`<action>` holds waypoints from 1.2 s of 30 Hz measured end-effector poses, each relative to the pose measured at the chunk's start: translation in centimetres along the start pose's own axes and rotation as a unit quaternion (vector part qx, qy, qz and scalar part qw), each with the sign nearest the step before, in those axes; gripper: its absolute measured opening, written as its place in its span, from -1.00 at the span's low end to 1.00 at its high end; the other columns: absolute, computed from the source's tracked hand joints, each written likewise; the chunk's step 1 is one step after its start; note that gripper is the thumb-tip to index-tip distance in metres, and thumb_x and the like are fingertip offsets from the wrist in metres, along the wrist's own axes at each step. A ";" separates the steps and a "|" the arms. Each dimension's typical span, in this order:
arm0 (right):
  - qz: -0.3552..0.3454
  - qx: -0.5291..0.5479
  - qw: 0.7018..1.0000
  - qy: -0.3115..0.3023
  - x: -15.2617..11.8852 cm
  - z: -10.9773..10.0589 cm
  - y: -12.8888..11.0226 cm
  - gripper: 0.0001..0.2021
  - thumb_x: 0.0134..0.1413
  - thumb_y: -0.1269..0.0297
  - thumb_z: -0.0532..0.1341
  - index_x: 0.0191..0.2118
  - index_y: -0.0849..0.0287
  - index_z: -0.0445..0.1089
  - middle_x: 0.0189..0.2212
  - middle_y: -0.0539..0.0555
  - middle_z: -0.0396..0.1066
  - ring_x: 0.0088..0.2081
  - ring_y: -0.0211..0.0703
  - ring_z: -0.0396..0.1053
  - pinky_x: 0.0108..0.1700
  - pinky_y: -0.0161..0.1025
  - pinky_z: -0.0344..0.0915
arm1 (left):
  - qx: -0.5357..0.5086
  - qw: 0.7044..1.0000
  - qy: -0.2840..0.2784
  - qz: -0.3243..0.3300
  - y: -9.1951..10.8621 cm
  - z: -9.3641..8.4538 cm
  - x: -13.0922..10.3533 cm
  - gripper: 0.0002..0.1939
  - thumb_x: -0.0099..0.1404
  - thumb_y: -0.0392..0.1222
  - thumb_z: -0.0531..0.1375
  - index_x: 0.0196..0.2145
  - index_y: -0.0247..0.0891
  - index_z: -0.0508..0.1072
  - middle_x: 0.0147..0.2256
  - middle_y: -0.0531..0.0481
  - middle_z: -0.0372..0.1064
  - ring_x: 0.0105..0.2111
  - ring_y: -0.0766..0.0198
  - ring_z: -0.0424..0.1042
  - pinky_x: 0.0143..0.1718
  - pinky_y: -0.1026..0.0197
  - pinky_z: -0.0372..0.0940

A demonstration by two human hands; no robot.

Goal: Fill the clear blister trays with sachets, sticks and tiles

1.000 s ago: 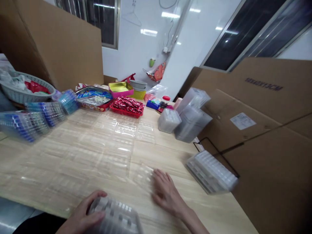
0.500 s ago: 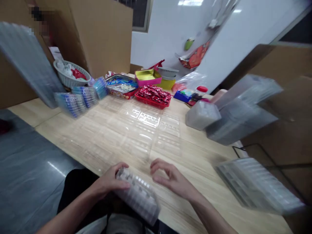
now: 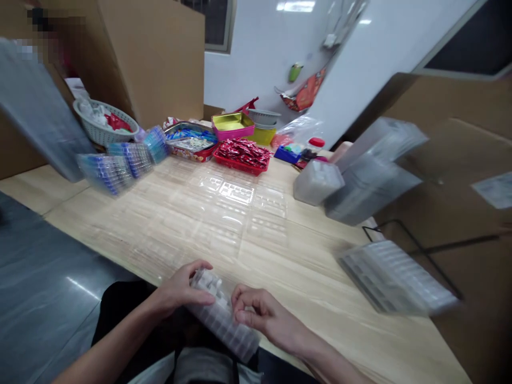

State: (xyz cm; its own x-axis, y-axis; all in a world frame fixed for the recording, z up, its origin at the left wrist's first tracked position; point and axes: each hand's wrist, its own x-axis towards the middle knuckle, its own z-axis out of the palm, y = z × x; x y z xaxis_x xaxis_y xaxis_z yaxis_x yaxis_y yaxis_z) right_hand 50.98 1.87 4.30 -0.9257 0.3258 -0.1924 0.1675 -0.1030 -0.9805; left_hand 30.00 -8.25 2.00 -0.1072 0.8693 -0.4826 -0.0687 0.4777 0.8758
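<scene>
A stack of clear plastic blister trays [image 3: 228,322] with rows of small compartments stands tilted at the table's near edge, over my lap. My left hand [image 3: 186,290] is closed round its upper left end, thumb on the near side and fingers behind. At the stack's right side is my right hand [image 3: 256,312], its fingers curled in toward the thumb against the edge. What those fingertips pinch, if anything, is too small to make out. Several clear trays [image 3: 224,224] lie flat side by side on the wooden table [image 3: 312,288] beyond my hands.
Stacked clear trays [image 3: 400,277] stand at the right, near clear plastic boxes [image 3: 356,192]. At the back are a red tray of red packets [image 3: 243,154], a tin of blue packets [image 3: 190,138] and a pink box [image 3: 232,128]. Bluish stacked cups [image 3: 106,170] and a basket [image 3: 106,128] stand left.
My right hand has moved left and down onto the stack's right side, and its fingers have curled in. My left hand still holds the stack. The view has shifted slightly right.
</scene>
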 end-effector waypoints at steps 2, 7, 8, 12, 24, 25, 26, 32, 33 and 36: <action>-0.026 -0.030 0.999 0.030 -0.7 0.7 0.1 -0.57 0.08 -0.09 0.16 -0.53 0.21 0.30 -0.40 0.03 0.26 -0.35 -0.22 0.21 -0.27 -0.25 0.12 | -0.001 1.000 -0.010 0.014 0.5 0.3 -0.1 -0.20 -0.24 -0.05 0.37 0.01 -0.25 0.28 -0.21 -0.04 0.36 -0.15 0.04 0.29 -0.14 0.12 0.17; -0.059 -0.138 0.978 0.144 -2.3 1.4 0.0 -0.65 0.26 0.05 -0.02 -0.47 0.15 0.16 -0.40 0.03 0.19 -0.34 -0.20 0.18 -0.26 -0.25 0.15 | 0.000 1.000 -0.006 0.013 1.6 1.5 -0.2 -0.19 -0.25 -0.12 0.36 0.03 -0.24 0.26 -0.03 -0.13 0.31 0.04 -0.08 0.22 0.05 0.05 0.10; -0.064 -0.154 0.971 0.170 -2.5 0.9 -0.1 -0.66 0.27 0.07 -0.04 -0.46 0.14 0.15 -0.40 0.03 0.18 -0.33 -0.20 0.18 -0.26 -0.24 0.15 | -0.009 1.000 -0.013 0.008 1.6 1.7 -0.3 -0.16 -0.25 -0.13 0.36 0.05 -0.23 0.24 -0.01 -0.14 0.30 0.05 -0.08 0.21 0.06 0.04 0.09; -0.046 -0.195 0.945 0.257 -3.0 -3.9 0.3 -0.68 0.24 0.06 -0.03 -0.46 0.13 0.15 -0.44 0.01 0.16 -0.35 -0.19 0.17 -0.24 -0.24 0.16 | -0.036 0.999 -0.028 -0.014 1.1 1.9 -0.3 -0.05 -0.25 -0.13 0.35 0.14 -0.21 0.15 0.04 -0.16 0.25 0.06 -0.07 0.22 0.07 0.02 0.09; -0.035 -0.302 0.907 0.290 -0.8 -10.3 2.0 -0.74 0.07 0.05 0.15 -0.30 0.15 0.38 -0.26 0.12 0.35 -0.18 -0.06 0.31 -0.11 -0.14 0.23 | -0.054 0.997 0.024 -0.043 -0.1 1.3 -0.2 -0.21 -0.22 -0.09 0.30 0.04 -0.27 0.27 0.02 -0.21 0.32 0.09 -0.10 0.21 0.13 -0.01 0.03; -0.048 -0.268 0.936 0.222 -1.0 -8.3 1.4 -0.74 0.11 0.05 0.15 -0.35 0.15 0.38 -0.30 0.10 0.36 -0.20 -0.09 0.32 -0.10 -0.16 0.23 | -0.051 0.997 0.030 -0.043 0.1 1.3 -0.2 -0.23 -0.21 -0.10 0.30 0.02 -0.26 0.29 0.00 -0.19 0.33 0.08 -0.09 0.22 0.12 -0.01 0.04; -0.051 -0.228 0.961 0.148 -1.2 -6.3 0.7 -0.72 0.12 0.04 0.15 -0.38 0.15 0.39 -0.33 0.08 0.37 -0.22 -0.12 0.33 -0.10 -0.18 0.23 | -0.047 0.997 0.037 -0.041 0.2 1.4 -0.2 -0.26 -0.21 -0.10 0.31 0.00 -0.26 0.30 -0.02 -0.17 0.34 0.07 -0.08 0.22 0.11 -0.01 0.05; -0.016 -0.125 0.991 0.039 -2.1 0.8 -0.3 -0.71 0.08 0.03 0.21 -0.45 0.17 0.36 -0.39 0.03 0.29 -0.30 -0.17 0.28 -0.23 -0.25 0.19 | -0.086 0.995 0.050 -0.015 0.0 1.3 -0.2 -0.31 -0.19 -0.02 0.36 -0.08 -0.30 0.35 -0.12 -0.14 0.33 -0.03 -0.03 0.26 0.02 0.04 0.09; -0.018 -0.118 0.991 0.057 -2.1 1.1 0.0 -0.70 0.09 0.04 0.20 -0.47 0.17 0.33 -0.40 0.02 0.27 -0.31 -0.17 0.27 -0.24 -0.25 0.18 | -0.117 0.992 0.054 -0.007 -0.3 1.2 -0.2 -0.30 -0.15 0.03 0.36 -0.06 -0.29 0.33 -0.12 -0.13 0.32 -0.05 0.00 0.26 0.00 0.05 0.10; -0.035 -0.084 0.990 0.104 -1.4 1.3 0.5 -0.69 0.11 0.05 0.18 -0.50 0.17 0.29 -0.43 0.02 0.22 -0.34 -0.18 0.24 -0.28 -0.26 0.16 | -0.259 0.961 0.071 0.063 -1.3 1.3 -0.4 -0.18 -0.07 0.19 0.31 0.07 -0.23 0.20 -0.10 -0.13 0.29 -0.10 0.07 0.28 -0.06 0.08 0.13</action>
State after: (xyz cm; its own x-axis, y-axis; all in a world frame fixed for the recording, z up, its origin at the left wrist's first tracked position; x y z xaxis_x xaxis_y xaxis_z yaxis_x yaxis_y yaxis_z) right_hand 51.93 0.12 4.12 -0.8504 0.5144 -0.1109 0.1754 0.0784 -0.9814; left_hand 31.43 -9.02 1.07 -0.2779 0.8724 -0.4020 -0.5278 0.2110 0.8228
